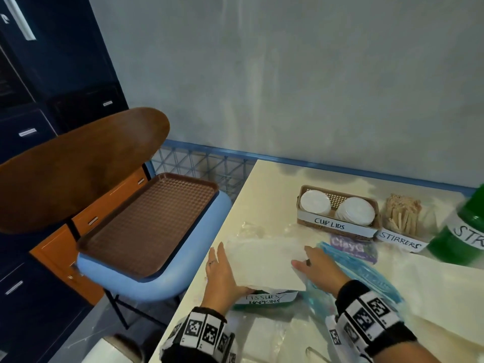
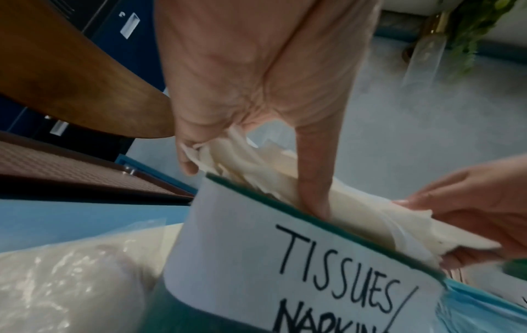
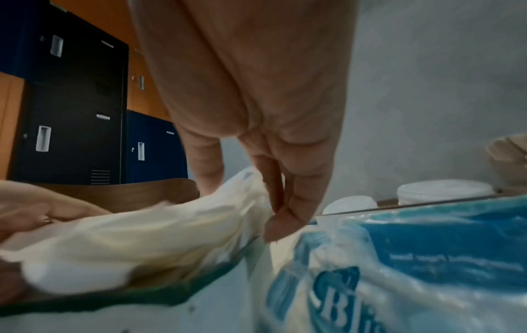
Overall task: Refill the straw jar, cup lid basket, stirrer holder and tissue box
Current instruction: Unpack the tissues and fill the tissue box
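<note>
Low in the centre of the head view, a dark green tissue box with a white handwritten label (image 1: 264, 299) sits on the cream table (image 1: 264, 184), a stack of white tissues (image 1: 264, 265) lying across its top, long side running left to right. The left hand (image 1: 222, 273) lies flat against the stack's left end, the right hand (image 1: 318, 265) spread on its right end, fingers straight. At right, a brown woven basket labelled CUP LIDS (image 1: 337, 226) holds two piles of white lids; beside it, wooden stirrers (image 1: 403, 213) stand upright.

From the left wrist, the thumb reaches down inside the box rim (image 2: 313, 216), tissues fanning out above it.

From the right wrist, straight fingers (image 3: 288, 202) press the tissue edge, beside a blue-and-white plastic wrapper (image 3: 427, 259).
</note>
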### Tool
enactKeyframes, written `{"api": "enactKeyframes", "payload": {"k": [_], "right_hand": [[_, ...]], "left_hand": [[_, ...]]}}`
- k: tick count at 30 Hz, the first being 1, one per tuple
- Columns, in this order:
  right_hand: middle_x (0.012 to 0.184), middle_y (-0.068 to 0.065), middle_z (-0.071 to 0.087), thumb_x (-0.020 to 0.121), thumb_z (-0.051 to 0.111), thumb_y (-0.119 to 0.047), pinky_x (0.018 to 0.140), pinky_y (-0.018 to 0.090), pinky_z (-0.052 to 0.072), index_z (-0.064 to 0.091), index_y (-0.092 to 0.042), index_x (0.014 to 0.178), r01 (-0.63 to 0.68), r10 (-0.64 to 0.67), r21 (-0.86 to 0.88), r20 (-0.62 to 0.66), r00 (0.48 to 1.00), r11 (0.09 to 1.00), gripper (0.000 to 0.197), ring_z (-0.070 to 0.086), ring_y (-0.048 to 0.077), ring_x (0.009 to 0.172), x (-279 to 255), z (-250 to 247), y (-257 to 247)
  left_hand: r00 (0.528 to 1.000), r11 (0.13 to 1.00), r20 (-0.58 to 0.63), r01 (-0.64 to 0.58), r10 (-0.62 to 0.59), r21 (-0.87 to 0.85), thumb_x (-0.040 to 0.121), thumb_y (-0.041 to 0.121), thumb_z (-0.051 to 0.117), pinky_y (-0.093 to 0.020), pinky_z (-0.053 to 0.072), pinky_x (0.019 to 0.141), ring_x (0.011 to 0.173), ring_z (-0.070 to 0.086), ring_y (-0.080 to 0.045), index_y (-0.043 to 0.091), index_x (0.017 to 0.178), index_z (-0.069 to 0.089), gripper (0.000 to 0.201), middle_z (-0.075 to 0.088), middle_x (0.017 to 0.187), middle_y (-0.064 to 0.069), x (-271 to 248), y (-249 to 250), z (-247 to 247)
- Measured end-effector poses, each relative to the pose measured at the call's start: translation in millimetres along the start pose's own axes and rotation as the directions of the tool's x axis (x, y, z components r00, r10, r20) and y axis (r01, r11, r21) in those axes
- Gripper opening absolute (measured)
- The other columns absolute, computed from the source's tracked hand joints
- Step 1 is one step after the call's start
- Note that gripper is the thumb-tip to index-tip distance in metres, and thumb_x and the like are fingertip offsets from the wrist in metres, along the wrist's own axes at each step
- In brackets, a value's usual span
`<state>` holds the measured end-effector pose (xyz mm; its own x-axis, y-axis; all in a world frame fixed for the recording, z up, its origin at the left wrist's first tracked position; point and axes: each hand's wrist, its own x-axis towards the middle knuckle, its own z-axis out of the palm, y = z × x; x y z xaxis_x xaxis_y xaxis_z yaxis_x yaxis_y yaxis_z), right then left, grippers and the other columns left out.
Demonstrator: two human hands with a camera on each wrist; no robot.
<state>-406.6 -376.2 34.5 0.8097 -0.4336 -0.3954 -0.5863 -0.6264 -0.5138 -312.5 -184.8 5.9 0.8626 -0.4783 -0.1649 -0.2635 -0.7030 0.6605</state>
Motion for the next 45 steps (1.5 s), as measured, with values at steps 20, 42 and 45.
{"api": "enactKeyframes", "payload": {"k": [20,42,45], "right_hand": [[0.151,0.016,0.028,0.101,0.034,-0.024,0.108,0.032,0.028,0.012,-0.004,0.147,-0.022,0.062,0.271,-0.141,0.988,0.962,0.055,0.032,0.03,0.137,-5,20,-15],[0.087,-0.009,0.053,0.071,0.076,-0.042,0.067,0.017,0.041,0.045,-0.027,0.081,0.334,-0.322,-0.069,-0.501,0.803,0.94,0.036,0.05,0.01,0.075,-37,44,9],[0.067,-0.007,0.053,0.083,0.065,-0.039,0.054,0.015,0.037,0.052,-0.022,0.072,0.174,-0.092,0.191,-0.374,0.923,0.966,0.024,0.05,0.01,0.063,-41,46,27]], "left_hand": [[0.983,0.859,0.033,0.174,-0.181,-0.482,0.1,0.036,0.033,-0.032,0.022,0.112,0.142,0.024,-0.024,0.011,0.15,0.002,0.064,0.02,0.156,-0.009,-16,7,-7],[0.837,0.504,0.52,-0.527,0.17,0.684,0.051,0.057,0.083,-0.062,-0.003,0.111,0.143,-0.022,-0.029,0.021,0.141,-0.032,0.151,-0.019,0.156,-0.01,47,51,6],[0.818,0.549,0.552,-0.54,0.163,0.638,0.054,0.051,0.084,-0.062,-0.002,0.111,0.145,-0.014,-0.028,0.021,0.142,-0.03,0.148,-0.01,0.158,-0.01,49,52,12]]}}
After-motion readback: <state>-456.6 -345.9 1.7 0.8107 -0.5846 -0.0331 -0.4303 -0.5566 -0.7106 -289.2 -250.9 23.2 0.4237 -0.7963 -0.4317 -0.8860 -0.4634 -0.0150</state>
